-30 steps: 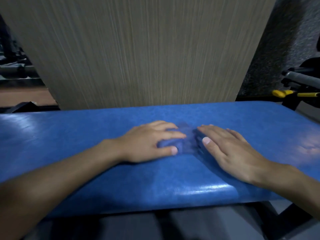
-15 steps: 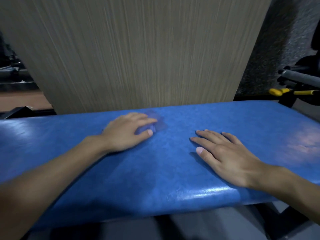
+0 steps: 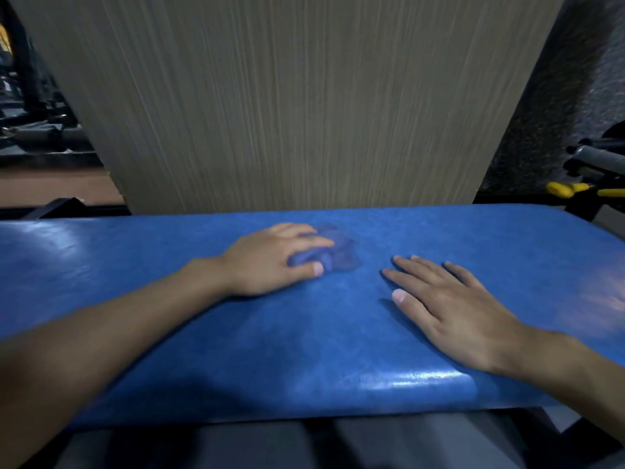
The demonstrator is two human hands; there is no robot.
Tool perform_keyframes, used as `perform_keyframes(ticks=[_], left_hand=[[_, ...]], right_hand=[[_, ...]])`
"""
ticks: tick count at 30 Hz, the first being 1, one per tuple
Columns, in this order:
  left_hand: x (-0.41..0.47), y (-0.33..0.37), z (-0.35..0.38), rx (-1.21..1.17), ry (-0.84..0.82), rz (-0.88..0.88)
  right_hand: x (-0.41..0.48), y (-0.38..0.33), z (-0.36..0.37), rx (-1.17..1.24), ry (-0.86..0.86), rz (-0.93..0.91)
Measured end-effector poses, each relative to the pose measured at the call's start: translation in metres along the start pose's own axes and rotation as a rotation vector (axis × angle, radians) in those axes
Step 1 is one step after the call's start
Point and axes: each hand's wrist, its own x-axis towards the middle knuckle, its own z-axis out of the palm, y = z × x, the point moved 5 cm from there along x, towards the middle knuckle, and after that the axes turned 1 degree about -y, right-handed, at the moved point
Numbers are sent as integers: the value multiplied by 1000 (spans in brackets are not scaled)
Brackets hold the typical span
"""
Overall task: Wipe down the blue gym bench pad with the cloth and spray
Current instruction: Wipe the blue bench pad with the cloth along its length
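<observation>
L hand [image 3: 270, 258] grips the bunched blue cloth [image 3: 338, 255]: fingers curled over it, thumb pinning its near edge. Cloth lies on the blue pad [image 3: 304, 350], toward the far edge, approx mid-length. R hand [image 3: 449, 306] lies flat, fingers straight + spread, palm down on the pad, holding nothing, apart from the cloth. Spray not in view.

Step in hand (judged): wiping stroke w/ L, R bracing.

To do it well:
- Spread the cloth under the palm rather than balled, so more fabric meets the vinyl.
- Even downward pressure; overlapping passes far edge to near edge, then along the length.
- Glossy patches at L end + front edge: can't tell wet from glare, so cover the whole pad.
- Lift R hand before wiping its spot.
- Cloth colour approx matches pad; watch its edges.
- Wood-grain panel [image 3: 304, 96] stands just behind the pad; mind knuckles.
</observation>
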Motion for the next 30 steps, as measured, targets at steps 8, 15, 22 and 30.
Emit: perform_keyframes(ticks=[8, 15, 22, 30], left_hand=[[33, -114, -14, 97, 101, -345], [-41, 40, 2, 120, 60, 30], [-75, 95, 7, 55, 8, 280], [-1, -101, -16, 9, 69, -175]], right_hand=[[0, 0, 0, 7, 20, 0], [3, 2, -6, 96, 54, 15], [11, -4, -18, 142, 175, -4], [12, -15, 1, 26, 0, -41]])
